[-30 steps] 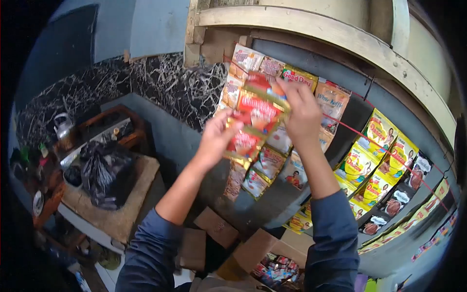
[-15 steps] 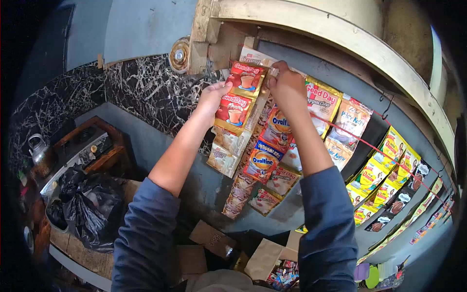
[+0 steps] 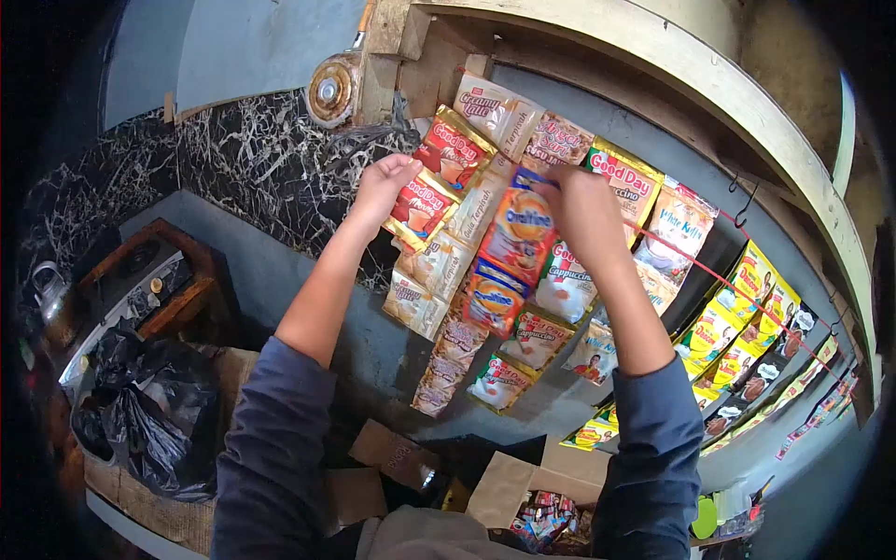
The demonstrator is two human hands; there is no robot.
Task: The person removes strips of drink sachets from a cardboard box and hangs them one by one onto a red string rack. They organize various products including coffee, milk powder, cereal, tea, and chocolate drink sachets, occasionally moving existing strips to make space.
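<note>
wall (image 3: 308, 271): blue-grey, takes up most of the view; every sachet strip hangs against it
frame (image 3: 653, 65): one pale wooden beam curving over the top of the display
tiles (image 3: 252, 168): black with white veining, one band on the wall left of the strips
bag (image 3: 149, 411): one, black plastic, crumpled, low left
desk (image 3: 177, 289): one, dark wood, against the wall above the bag
boxes (image 3: 397, 455): two brown cardboard ones on the floor under the display; the right one is open, with loose sachets inside
yellow strips (image 3: 737, 317): several rows along a red string (image 3: 691, 271), far right, well apart from both hands; too small to count
Ovaltine strip (image 3: 518, 229): two orange-blue sachets showing, one under the other, centre of the display
red strip (image 3: 455, 149): two red Good Day sachets showing, at the left edge of the display, next to the tiles
left hand (image 3: 385, 185): grip clamped on the lower red sachet, arm stretched up
right hand (image 3: 581, 207): grip pinched on the top right edge of the Ovaltine strip, back of hand to camera
kettle (image 3: 47, 289): one, metal, far left edge
</note>
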